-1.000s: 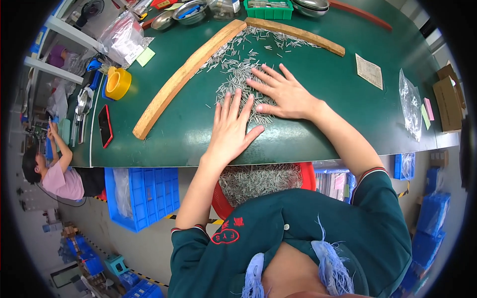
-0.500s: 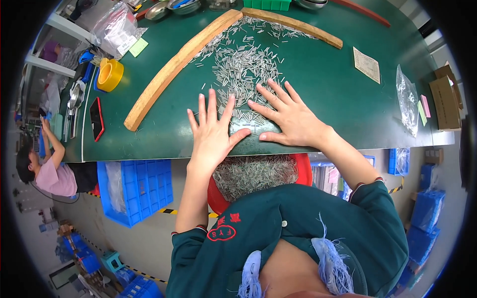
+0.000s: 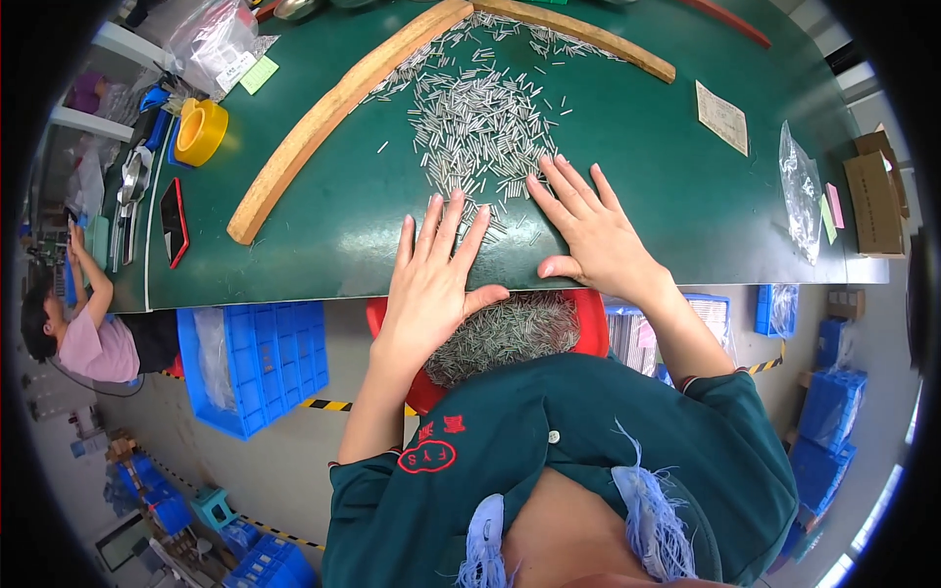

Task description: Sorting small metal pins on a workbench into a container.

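Many small silvery metal pins (image 3: 480, 118) lie scattered in a heap on the green table (image 3: 323, 250). My left hand (image 3: 428, 279) is spread flat at the table's near edge, its fingertips at the lower left of the heap. Fingers apart, my right hand (image 3: 598, 230) rests on the table at the heap's lower right side. Neither hand grips anything. Below the table edge, in front of my body, stands a red basin (image 3: 593, 328) full of similar pins (image 3: 510, 333); my left hand and forearm hide part of it.
Two wooden bars (image 3: 333, 108) (image 3: 578, 44) meet in a corner behind the heap. Left are a red-edged phone (image 3: 174, 223) and a yellow tape roll (image 3: 202, 132). At right lie a paper sheet (image 3: 721, 118), a plastic bag (image 3: 799, 196) and a cardboard box (image 3: 874, 201). Another person (image 3: 93, 338) works far left.
My left hand has drawn back toward the table's near edge. The right hand has shifted slightly right. Some pins near my hands have moved, and the view has shifted a little.
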The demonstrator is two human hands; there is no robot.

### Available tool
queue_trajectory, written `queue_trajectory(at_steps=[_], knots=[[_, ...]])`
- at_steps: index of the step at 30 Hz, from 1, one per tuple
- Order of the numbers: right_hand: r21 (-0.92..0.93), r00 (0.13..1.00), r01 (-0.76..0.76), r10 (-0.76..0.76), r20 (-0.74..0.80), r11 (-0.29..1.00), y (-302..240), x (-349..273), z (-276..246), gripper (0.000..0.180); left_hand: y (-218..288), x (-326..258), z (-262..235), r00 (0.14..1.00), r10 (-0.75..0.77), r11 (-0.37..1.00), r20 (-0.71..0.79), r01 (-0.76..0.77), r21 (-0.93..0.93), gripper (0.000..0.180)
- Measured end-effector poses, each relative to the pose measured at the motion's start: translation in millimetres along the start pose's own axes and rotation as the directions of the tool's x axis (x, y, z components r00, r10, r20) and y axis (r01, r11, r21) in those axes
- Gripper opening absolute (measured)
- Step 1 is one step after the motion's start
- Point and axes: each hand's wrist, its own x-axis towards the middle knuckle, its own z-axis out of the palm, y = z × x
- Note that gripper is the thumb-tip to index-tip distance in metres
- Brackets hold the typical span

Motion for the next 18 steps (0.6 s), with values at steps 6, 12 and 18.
queue_trajectory(at_steps=[6, 12, 18], knots=[[0.025, 0.997, 0.075, -0.075, 0.001, 0.997, -16.7, 19.3, 7.0, 0.106, -15.7, 50.8, 12.2, 0.998, -0.01, 0.999, -0.066, 0.012, 0.035, 0.077], [0.13, 0.999, 0.038, -0.036, -0.019, 0.991, -16.6, 0.5, -8.3, 0.109, -21.1, 32.4, 2.7, 0.988, -0.042, 0.997, -0.148, 0.032, -0.068, 0.079], [-0.027, 0.995, -0.046, 0.049, 0.091, 0.999, -15.6, -32.2, -15.0, 0.112, -12.2, -30.1, -2.0, 0.983, -0.148, 0.988, -0.112, 0.152, 0.032, 0.092]])
